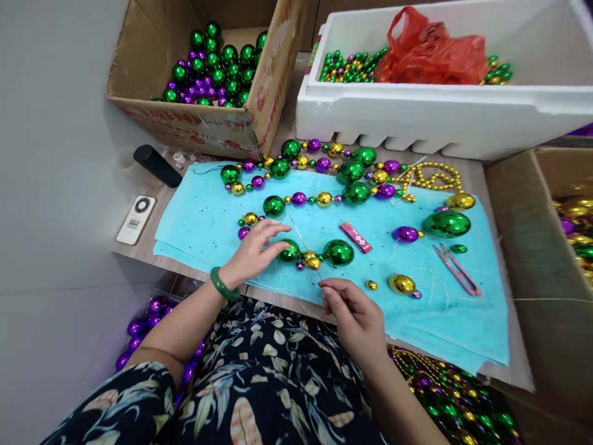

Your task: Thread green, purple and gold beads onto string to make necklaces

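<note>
My right hand [354, 315] pinches the lower end of a thin beading needle [298, 232], which slants up past or through a gold bead [312, 260]; I cannot tell which. Beside that bead lie a large green bead [338, 253] and a small purple one [300, 266]. My left hand [257, 250] has its thumb and fingers apart, close to another green bead [290, 250] that it partly hides. A green bangle [224, 284] circles the left wrist. Behind the hands, a strung bead garland [299, 198] in green, purple and gold lies in rows on a blue towel [208, 228].
Pink thread snips [458, 271], a small pink packet [356, 237] and loose beads [402, 284] lie on the towel. At left are a white phone-like device [136, 220] and a black cylinder [157, 165]. A cardboard box [185, 127] and a white foam box [417, 108], both holding beads, stand behind.
</note>
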The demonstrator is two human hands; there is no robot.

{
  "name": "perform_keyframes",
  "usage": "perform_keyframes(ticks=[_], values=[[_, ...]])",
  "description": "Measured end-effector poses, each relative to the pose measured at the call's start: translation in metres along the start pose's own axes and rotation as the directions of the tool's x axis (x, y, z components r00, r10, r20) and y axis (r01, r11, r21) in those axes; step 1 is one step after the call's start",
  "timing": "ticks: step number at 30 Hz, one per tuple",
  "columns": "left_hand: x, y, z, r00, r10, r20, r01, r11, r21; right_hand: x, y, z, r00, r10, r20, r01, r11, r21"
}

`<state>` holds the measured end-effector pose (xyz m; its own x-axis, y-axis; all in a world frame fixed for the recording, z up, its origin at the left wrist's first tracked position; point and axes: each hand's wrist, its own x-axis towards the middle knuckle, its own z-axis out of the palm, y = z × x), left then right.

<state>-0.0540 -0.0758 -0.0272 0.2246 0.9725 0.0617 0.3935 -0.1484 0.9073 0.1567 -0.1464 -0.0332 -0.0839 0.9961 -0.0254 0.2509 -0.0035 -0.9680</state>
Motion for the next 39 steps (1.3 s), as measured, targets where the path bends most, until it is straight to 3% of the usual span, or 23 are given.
perform_keyframes(ticks=[3, 7, 12, 15, 17, 20, 24, 27, 30, 34, 39], values=[[0.003, -0.012, 0.008, 0.988, -0.001, 0.155, -0.051, 0.942, 0.332, 0.0, 0.003, -0.004, 1.0, 0.0, -0.02, 0.0, 1.0, 0.007], [0.005, -0.018, 0.012, 0.951, -0.055, 0.306, -0.063, 0.93, 0.363, -0.002, 0.007, -0.007, 1.0, 0.014, -0.025, -0.013, 1.0, 0.012], [0.001, -0.014, 0.009, 0.985, -0.042, 0.168, -0.004, 0.965, 0.264, -0.004, 0.011, -0.009, 0.997, 0.034, -0.065, -0.034, 0.999, 0.014], [0.0, -0.011, 0.007, 0.986, -0.165, -0.01, 0.164, 0.986, -0.033, -0.004, 0.013, -0.011, 0.996, 0.029, -0.088, -0.028, 0.999, 0.017], [0.001, -0.009, 0.005, 0.951, -0.309, -0.034, 0.281, 0.901, -0.332, -0.004, 0.013, -0.012, 0.996, 0.028, -0.082, -0.027, 1.0, 0.017], [0.004, -0.006, -0.001, 0.898, -0.43, 0.093, 0.374, 0.637, -0.674, -0.004, 0.014, -0.011, 0.998, 0.03, -0.054, -0.029, 0.999, 0.018], [0.008, -0.003, -0.009, 0.871, -0.469, 0.146, 0.324, 0.323, -0.889, -0.005, 0.016, -0.008, 1.0, 0.005, 0.024, -0.005, 1.0, 0.003], [0.011, 0.0, -0.012, 0.837, -0.53, 0.136, 0.258, 0.165, -0.952, -0.007, 0.018, -0.003, 0.995, -0.047, 0.092, 0.051, 0.998, -0.04], [0.012, 0.004, -0.012, 0.807, -0.569, 0.158, 0.255, 0.094, -0.962, -0.008, 0.018, 0.002, 0.989, -0.084, 0.12, 0.094, 0.993, -0.075], [0.012, 0.008, -0.011, 0.797, -0.577, 0.177, 0.27, 0.08, -0.959, -0.007, 0.019, 0.004, 0.992, -0.065, 0.109, 0.076, 0.992, -0.105], [0.004, 0.008, -0.007, 0.823, -0.546, 0.157, 0.277, 0.145, -0.95, -0.007, 0.018, 0.004, 0.993, -0.057, 0.108, 0.071, 0.989, -0.13]])
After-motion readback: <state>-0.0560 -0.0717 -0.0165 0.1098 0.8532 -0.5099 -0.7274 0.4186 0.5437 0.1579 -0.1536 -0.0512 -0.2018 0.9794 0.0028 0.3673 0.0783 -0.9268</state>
